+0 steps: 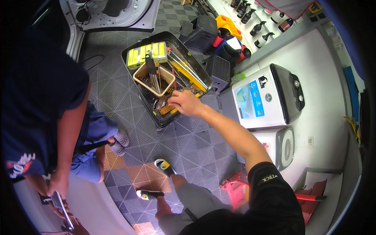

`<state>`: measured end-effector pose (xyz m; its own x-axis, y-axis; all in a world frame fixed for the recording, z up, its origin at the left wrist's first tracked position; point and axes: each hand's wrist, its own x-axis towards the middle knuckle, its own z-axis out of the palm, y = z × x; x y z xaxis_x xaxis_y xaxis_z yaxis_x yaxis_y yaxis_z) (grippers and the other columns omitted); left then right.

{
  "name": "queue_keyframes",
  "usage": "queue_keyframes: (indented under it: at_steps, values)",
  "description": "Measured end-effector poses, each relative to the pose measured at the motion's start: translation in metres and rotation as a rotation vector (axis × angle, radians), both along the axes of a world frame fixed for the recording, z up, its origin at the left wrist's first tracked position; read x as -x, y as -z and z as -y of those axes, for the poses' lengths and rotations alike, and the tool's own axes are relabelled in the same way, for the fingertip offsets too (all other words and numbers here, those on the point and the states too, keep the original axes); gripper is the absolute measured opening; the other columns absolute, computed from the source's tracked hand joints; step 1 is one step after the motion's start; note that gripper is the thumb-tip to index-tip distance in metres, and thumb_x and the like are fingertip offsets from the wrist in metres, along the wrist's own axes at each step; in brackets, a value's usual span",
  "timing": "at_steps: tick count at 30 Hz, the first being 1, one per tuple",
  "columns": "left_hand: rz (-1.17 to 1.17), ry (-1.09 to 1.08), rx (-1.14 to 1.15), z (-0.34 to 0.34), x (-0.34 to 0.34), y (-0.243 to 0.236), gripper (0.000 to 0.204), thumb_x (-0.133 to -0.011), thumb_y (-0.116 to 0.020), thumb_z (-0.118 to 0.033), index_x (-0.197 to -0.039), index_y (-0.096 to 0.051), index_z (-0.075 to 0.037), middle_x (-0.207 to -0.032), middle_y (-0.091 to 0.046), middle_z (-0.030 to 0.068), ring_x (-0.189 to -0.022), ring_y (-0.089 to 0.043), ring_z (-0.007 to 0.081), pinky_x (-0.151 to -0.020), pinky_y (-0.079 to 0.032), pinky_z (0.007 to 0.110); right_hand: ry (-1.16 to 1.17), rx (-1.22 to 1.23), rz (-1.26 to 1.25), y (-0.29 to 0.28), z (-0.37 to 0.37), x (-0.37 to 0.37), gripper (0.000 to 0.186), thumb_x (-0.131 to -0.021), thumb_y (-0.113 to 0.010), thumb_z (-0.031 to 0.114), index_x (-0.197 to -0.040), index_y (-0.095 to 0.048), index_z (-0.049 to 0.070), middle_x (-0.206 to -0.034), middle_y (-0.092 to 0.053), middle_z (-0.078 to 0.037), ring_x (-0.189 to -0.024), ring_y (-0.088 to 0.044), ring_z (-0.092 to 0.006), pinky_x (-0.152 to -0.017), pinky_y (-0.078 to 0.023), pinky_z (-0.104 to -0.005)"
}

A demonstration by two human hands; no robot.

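Observation:
My right hand [184, 102] reaches over the near end of a black tool tray [129, 80] on the floor. Its fingers curl down and press together. Whatever they pinch, if anything, is hidden; an orange-brown piece [167, 109] lies right under the fingertips, among small metal tools. Beside the hand, a cream bin [141, 83] in the tray holds upright tools with a black handle [150, 62]. Behind it is a yellow-lidded organizer case [147, 55]. Long metal rods [192, 72] and a yellow bar [194, 83] run along the tray's right side. My left hand is out of view.
A co-worker [55, 98] at the left grips a shiny metal piece [62, 209] at a car panel. An opened car door [113, 15] stands at the far left. White machines [258, 98] and dark step stools [219, 72] line the right; spray bottles [264, 40] hang behind.

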<state>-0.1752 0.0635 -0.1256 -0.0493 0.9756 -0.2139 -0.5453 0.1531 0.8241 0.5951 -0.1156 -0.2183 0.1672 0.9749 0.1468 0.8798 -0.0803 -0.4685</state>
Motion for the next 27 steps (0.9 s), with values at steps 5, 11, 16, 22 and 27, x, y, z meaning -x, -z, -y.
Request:
queue_keyframes:
  at_steps: [5,11,16,22,27]
  values:
    - [-0.044,-0.269,0.113,-0.010,0.012,0.005,0.046,-0.107,-0.039,-0.045,-0.148,-0.051,-0.026,-0.152,-0.048,-0.0001,-0.153,-0.022,0.0257,-0.125,0.001,0.059,-0.070,0.001,0.001,-0.005,0.000,-0.002,0.012,-0.092,-0.067,0.020,-0.101,-0.072,0.014,-0.095,-0.067,-0.003,-0.081,-0.068,-0.0316,-0.070,-0.055,-0.0422]
    - [1.197,-0.014,0.209,-0.016,0.044,0.015,0.057,-0.107,-0.041,-0.049,-0.151,-0.048,-0.013,-0.148,-0.052,0.0124,-0.135,-0.046,0.0336,-0.118,-0.024,0.059,0.298,-0.223,-0.032,0.003,-0.017,-0.062,0.014,-0.092,-0.064,0.016,-0.097,-0.071,0.005,-0.094,-0.072,-0.012,-0.084,-0.072,-0.0301,-0.073,-0.057,-0.0421]
    - [1.224,-0.005,0.238,-0.006,0.041,0.007,0.064,-0.106,-0.039,-0.055,-0.153,-0.044,-0.012,-0.153,-0.048,0.0152,-0.137,-0.044,0.0400,-0.115,-0.032,0.060,0.568,0.370,0.475,0.021,-0.070,-0.083,0.016,-0.089,-0.064,0.013,-0.093,-0.074,0.002,-0.099,-0.074,-0.019,-0.092,-0.074,-0.0308,-0.075,-0.061,-0.0404]
    - [-0.265,-0.260,0.020,-0.005,-0.006,0.004,0.069,-0.103,-0.046,-0.056,-0.160,-0.033,-0.019,-0.162,-0.037,0.0142,-0.150,-0.028,0.0408,-0.122,-0.017,0.066,0.422,0.418,0.543,0.003,-0.077,-0.105,0.017,-0.089,-0.060,0.015,-0.094,-0.073,0.005,-0.094,-0.075,-0.019,-0.082,-0.075,-0.0311,-0.075,-0.061,-0.0432]
    - [-0.011,-0.086,0.010,0.003,0.009,0.005,0.080,-0.094,-0.069,-0.038,-0.160,-0.031,-0.013,-0.165,-0.035,0.0089,-0.154,-0.026,0.0330,-0.123,-0.018,0.055,0.667,-0.281,0.085,-0.080,-0.036,-0.086,0.021,-0.083,-0.071,0.023,-0.095,-0.064,0.007,-0.084,-0.066,-0.022,-0.077,-0.066,-0.0433,-0.072,-0.054,-0.0512]
